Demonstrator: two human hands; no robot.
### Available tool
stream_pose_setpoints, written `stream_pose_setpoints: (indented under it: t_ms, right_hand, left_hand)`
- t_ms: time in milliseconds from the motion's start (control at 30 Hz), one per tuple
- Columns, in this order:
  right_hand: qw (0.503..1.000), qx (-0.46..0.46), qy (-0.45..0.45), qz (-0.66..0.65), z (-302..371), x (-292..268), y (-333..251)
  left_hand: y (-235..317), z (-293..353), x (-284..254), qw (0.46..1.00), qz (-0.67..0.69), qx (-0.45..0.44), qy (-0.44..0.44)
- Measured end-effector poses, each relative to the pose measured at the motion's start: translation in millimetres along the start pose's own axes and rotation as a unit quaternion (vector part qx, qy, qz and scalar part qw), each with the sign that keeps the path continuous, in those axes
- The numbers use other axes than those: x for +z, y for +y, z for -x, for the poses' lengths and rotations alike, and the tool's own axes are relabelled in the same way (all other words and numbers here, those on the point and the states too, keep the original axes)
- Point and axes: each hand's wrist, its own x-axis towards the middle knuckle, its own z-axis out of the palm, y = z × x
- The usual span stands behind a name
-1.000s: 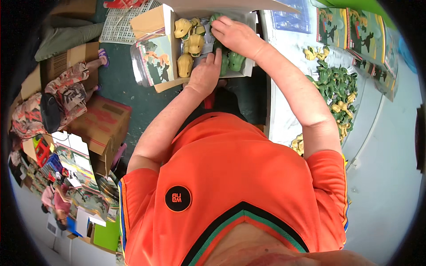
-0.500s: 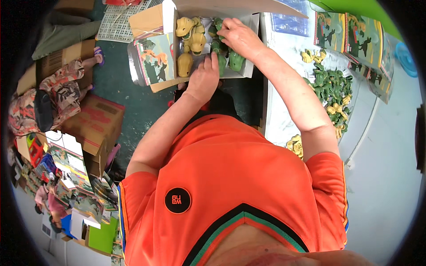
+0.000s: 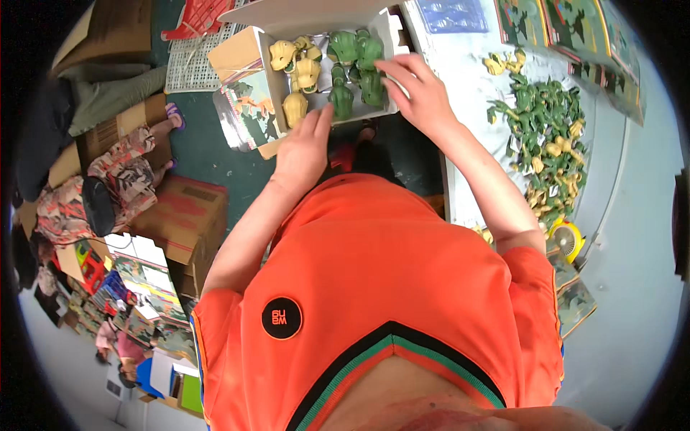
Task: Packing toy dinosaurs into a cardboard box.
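An open cardboard box (image 3: 316, 20) stands in front of me. On its left side lie several yellow toy dinosaurs (image 3: 308, 75), heads upward; several green toy dinosaurs (image 3: 343, 102) fill the right side. My left hand (image 3: 303, 147) is at the near wall, fingers stretched out, their tips close to a yellow and a green dinosaur. At the right wall is my right hand (image 3: 424, 100), its fingers apart and reaching over the rim beside a green dinosaur. Neither hand appears to hold anything.
On the white table (image 3: 467, 144) at right lies a heap of green and yellow dinosaurs (image 3: 546, 122), near clear plastic trays (image 3: 453, 14) and printed boxes (image 3: 596, 29). A yellow fan (image 3: 566, 241) sits farther down. Brown cartons (image 3: 180, 215) and other people are at left.
My right hand has drawn back from among the green dinosaurs to the box's right rim. My left hand has shifted left and nearer to me. The view has moved, showing the fan.
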Motion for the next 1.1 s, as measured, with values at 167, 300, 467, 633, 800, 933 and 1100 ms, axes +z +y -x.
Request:
stream_pose_setpoints:
  t_ms: [167,300,467,633,800,933,1100]
  right_hand:
    - [0.971,0.224,0.071,-0.037,134.5,-4.2,14.5]
    - [0.924,0.364,0.112,-0.036,213.2,24.7,33.2]
    - [0.847,0.483,0.220,-0.017,235.7,29.7,110.3]
    - [0.872,0.376,0.210,0.234,194.2,-11.3,275.6]
    - [0.831,0.541,0.129,-0.018,109.5,-24.1,371.8]
    - [0.774,0.597,0.191,-0.088,138.0,-10.5,467.7]
    - [0.658,0.667,0.290,-0.195,135.2,-23.4,453.8]
  left_hand:
    - [-16.1,11.3,-14.5,0.998,-0.024,0.042,0.049]
    - [-23.4,1.6,-22.0,0.995,-0.040,0.070,0.062]
    - [-7.0,-22.7,-29.2,0.990,-0.070,0.087,0.080]
    - [-34.8,-26.5,-27.1,0.974,-0.165,0.043,0.149]
    - [-51.4,-51.3,-46.9,0.964,-0.246,-0.045,0.096]
    - [-64.1,-72.0,-28.9,0.952,-0.283,-0.101,0.057]
    - [-47.8,-94.6,-15.7,0.908,-0.341,-0.238,0.041]
